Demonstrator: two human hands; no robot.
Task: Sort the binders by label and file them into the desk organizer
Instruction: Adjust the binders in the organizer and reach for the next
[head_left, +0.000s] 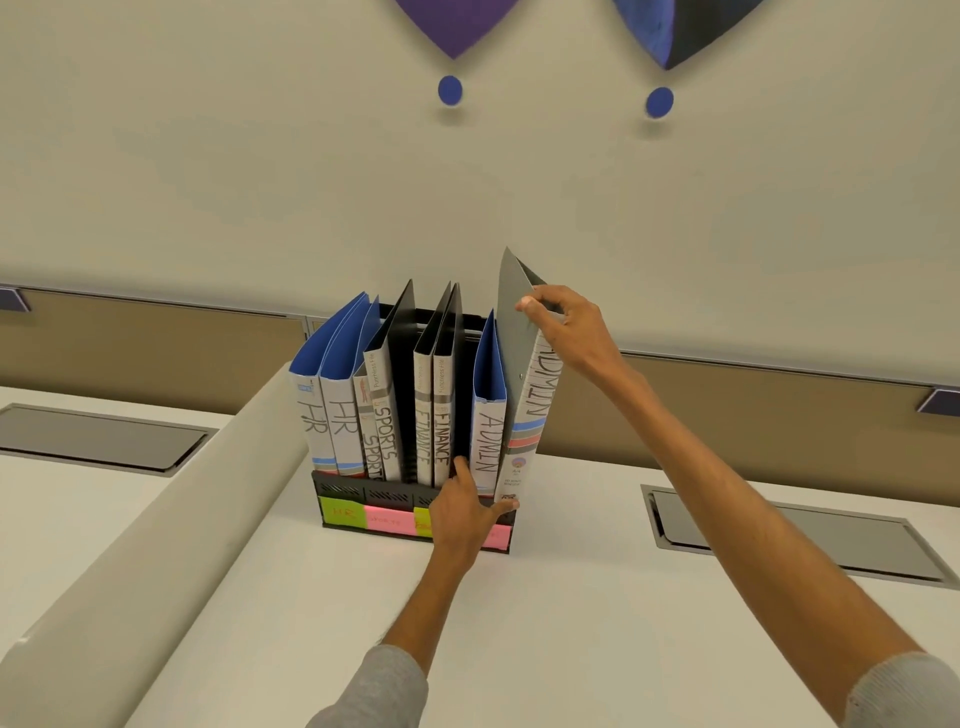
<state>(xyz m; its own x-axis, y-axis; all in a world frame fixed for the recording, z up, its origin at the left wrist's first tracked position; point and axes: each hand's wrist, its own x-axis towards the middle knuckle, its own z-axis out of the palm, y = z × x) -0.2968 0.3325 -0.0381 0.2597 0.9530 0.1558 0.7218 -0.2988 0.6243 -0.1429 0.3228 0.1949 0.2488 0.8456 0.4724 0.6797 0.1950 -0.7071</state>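
At the near edge of the white desk, your left hand braces the front wall of the black desk organizer, thumb raised against the spines, fingers spread across the pink and yellow slot labels; one fingertip touches the foot of the grey ADMIN binder. That binder stands tilted at the organizer's right end, leaning right, its lower corner at the front lip and judged not yet seated. Your right hand pinches its top rear corner between thumb and fingers. Just beside it stands the blue ADMIN binder, already filed; the FINANCE pair, SPORTS pair and HR pair fill the slots leftward. To finish well, keep the organizer pinned, bring the top upright toward the blue binder, then slide the foot down inside the right-hand slot rather than over its outer wall. Beyond, a beige partition backs the desk.
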